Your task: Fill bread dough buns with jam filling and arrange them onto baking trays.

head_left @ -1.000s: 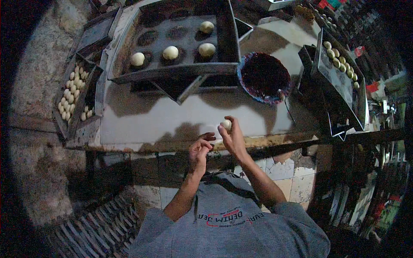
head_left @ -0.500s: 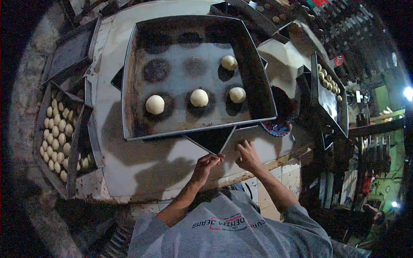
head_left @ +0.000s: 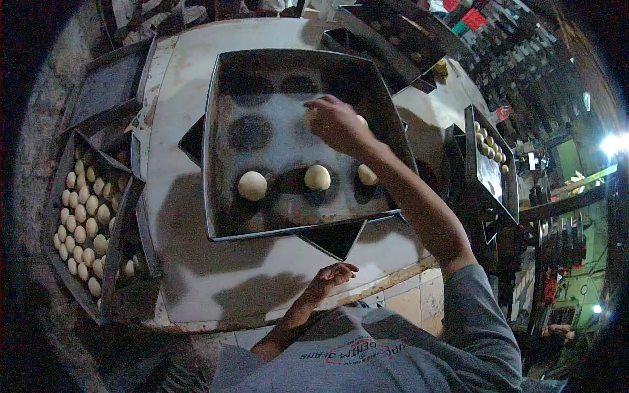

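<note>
Over the middle of a deep, square metal tray (head_left: 216, 190), my right hand (head_left: 337, 124) is palm down. Its fingers are bent together above a dark round patch; whatever they hold is hidden beneath them. Three pale dough balls sit in the tray's near row: the left ball (head_left: 252, 186), the middle ball (head_left: 318, 177) and the right ball (head_left: 367, 174), partly behind my forearm. Another ball (head_left: 362, 122) is mostly covered by that hand. My left hand (head_left: 333, 278) hovers by the table's near edge, just below the corner of a lower tray (head_left: 334, 241). Its fingers are loosely curved, with nothing visible in them.
At the left, an angled box (head_left: 124, 216) holds several dough balls (head_left: 82, 213), with a dark flat tray (head_left: 108, 85) behind it. More dough balls lie in a tray (head_left: 490, 177) at the right. Dark trays (head_left: 393, 42) stand at the back of the pale table (head_left: 177, 281).
My right hand has moved from the table's near edge to above the tray's middle. My left hand has drawn away from the lower tray's corner. The whole view has shifted slightly.
</note>
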Demonstrator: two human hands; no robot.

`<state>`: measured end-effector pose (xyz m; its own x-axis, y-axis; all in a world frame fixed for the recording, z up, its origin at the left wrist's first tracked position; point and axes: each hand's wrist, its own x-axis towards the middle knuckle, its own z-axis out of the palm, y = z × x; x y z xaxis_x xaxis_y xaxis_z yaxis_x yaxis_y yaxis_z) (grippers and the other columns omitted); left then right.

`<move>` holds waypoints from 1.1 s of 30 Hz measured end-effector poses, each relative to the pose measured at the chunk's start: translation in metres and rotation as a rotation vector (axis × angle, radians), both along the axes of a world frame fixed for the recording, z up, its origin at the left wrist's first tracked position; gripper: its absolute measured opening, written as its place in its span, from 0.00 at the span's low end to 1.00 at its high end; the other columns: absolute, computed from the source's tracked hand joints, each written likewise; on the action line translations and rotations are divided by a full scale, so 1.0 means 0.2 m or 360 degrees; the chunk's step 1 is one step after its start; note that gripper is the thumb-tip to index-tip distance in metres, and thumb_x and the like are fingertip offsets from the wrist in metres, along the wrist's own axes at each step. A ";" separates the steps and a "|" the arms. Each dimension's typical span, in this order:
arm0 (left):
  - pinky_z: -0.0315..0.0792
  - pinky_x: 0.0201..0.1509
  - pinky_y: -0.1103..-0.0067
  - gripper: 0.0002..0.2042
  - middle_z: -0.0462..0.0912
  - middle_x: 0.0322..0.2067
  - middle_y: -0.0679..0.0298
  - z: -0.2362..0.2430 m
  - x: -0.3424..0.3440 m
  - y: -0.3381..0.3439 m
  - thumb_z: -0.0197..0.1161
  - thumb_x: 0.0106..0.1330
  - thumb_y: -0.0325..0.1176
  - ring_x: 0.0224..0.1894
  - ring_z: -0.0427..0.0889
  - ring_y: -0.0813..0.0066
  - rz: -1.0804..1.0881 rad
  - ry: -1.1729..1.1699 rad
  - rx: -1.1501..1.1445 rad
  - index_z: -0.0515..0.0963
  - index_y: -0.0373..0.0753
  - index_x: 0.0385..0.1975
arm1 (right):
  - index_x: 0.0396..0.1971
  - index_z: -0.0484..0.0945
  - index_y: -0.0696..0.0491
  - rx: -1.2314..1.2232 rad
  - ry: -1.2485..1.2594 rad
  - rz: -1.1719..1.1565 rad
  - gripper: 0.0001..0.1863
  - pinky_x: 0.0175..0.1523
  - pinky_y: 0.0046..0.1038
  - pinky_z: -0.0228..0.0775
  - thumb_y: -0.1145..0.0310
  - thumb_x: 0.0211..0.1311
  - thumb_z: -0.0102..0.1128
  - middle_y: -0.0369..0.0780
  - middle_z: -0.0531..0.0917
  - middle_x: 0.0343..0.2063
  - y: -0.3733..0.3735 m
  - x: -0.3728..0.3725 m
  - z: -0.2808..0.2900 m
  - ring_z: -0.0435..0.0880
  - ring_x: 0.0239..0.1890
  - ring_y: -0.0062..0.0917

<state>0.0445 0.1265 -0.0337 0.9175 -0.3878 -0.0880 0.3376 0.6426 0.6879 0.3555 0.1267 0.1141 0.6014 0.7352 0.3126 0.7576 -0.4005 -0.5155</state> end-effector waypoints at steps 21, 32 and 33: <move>0.66 0.47 0.74 0.04 0.73 0.40 0.57 -0.07 0.25 -0.92 0.57 0.55 0.28 0.41 0.72 0.70 0.0451 -0.0038 0.0422 0.71 0.35 0.27 | 0.35 0.75 0.55 0.0258 -0.0462 -0.0596 0.12 0.45 0.27 0.67 0.70 0.47 0.58 0.44 0.77 0.32 -2.26 0.30 0.31 0.75 0.38 0.33; 0.64 0.49 0.77 0.05 0.73 0.41 0.58 0.30 0.32 -1.45 0.54 0.57 0.27 0.43 0.72 0.72 0.0499 -0.0122 0.1025 0.71 0.32 0.26 | 0.35 0.76 0.55 -0.1263 -0.0138 -0.1125 0.17 0.49 0.36 0.64 0.62 0.45 0.55 0.44 0.77 0.36 -3.02 0.81 -0.09 0.73 0.43 0.41; 0.64 0.49 0.78 0.05 0.73 0.41 0.58 0.32 0.33 -1.47 0.54 0.57 0.27 0.42 0.72 0.72 0.0506 -0.0221 0.1049 0.72 0.32 0.26 | 0.35 0.76 0.55 -0.1239 -0.0149 -0.1105 0.17 0.49 0.36 0.64 0.62 0.45 0.55 0.44 0.77 0.36 -3.02 0.81 -0.11 0.73 0.43 0.41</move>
<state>0.1108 -0.1676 0.0306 0.9963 -0.0085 -0.0855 0.0858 0.1343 0.9872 0.5172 -0.4783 0.0925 0.9662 0.2556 -0.0320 0.2576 -0.9587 0.1202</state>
